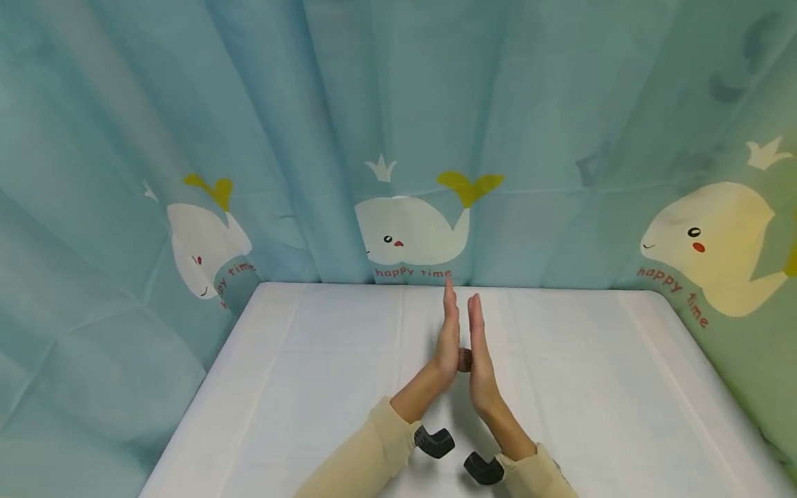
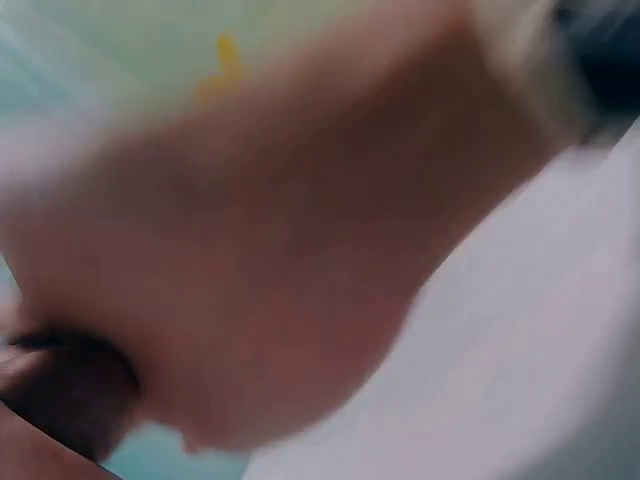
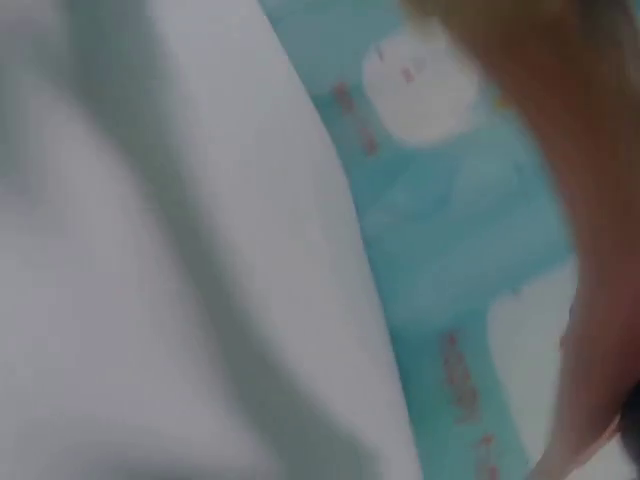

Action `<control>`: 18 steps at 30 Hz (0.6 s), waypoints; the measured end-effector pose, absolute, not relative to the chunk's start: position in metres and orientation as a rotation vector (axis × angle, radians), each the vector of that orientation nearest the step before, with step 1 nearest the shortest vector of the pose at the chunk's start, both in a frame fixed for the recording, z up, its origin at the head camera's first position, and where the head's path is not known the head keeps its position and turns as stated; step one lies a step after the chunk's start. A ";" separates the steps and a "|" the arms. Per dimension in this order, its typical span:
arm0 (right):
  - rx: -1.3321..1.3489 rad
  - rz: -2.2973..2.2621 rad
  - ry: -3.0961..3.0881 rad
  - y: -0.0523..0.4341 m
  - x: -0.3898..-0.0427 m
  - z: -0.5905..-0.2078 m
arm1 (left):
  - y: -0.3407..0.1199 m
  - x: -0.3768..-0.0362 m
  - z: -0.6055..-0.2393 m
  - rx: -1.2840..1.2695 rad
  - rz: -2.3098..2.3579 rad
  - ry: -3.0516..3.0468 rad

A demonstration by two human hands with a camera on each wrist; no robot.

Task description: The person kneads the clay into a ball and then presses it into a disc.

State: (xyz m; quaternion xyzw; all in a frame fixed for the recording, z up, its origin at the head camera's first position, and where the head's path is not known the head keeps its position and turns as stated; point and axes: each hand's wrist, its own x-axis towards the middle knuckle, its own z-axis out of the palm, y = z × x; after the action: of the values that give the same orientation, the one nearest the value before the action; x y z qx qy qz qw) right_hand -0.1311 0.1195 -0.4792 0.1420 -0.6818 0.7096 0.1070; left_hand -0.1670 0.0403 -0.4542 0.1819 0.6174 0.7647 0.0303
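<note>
Both hands are raised over the white table, palms facing each other, with straight fingers pointing up and away. Between the palms sits a small round brown ball (image 1: 464, 360), partly hidden by the hands. The left hand (image 1: 445, 342) touches its left side. The right hand (image 1: 483, 363) presses from the opposite side, its fingertips a little apart from those of the left. In the left wrist view the ball (image 2: 75, 400) shows dark and blurred at the lower left, against a palm. Only a dark edge of it appears at the right border of the right wrist view.
A white-covered table (image 1: 311, 387) lies beneath the hands. Behind and along its sides hangs a blue-green curtain (image 1: 542, 228) printed with whales. Each wrist carries a black camera mount, the left mount (image 1: 434, 443) and the right mount (image 1: 483, 469) standing close to each other.
</note>
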 end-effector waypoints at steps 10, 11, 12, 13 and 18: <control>0.314 1.945 -2.055 0.127 -0.142 -0.457 | 0.048 -0.156 -0.475 0.494 2.225 1.884; 0.285 1.971 -2.072 0.131 -0.146 -0.459 | 0.048 -0.153 -0.473 0.489 2.233 1.867; 0.248 1.995 -2.103 0.134 -0.150 -0.463 | 0.048 -0.151 -0.469 0.496 2.243 1.857; 0.218 2.019 -2.122 0.137 -0.152 -0.468 | 0.047 -0.150 -0.465 0.514 2.246 1.850; 0.262 2.116 -2.131 0.131 -0.148 -0.483 | 0.040 -0.154 -0.452 0.524 2.263 1.868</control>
State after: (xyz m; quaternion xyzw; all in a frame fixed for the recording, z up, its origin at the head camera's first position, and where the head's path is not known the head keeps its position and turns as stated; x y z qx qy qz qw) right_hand -0.1477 0.1310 -0.4827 0.0868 -0.7054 0.7006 0.0635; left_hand -0.1545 0.0405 -0.4518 0.1750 0.6246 0.7568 0.0801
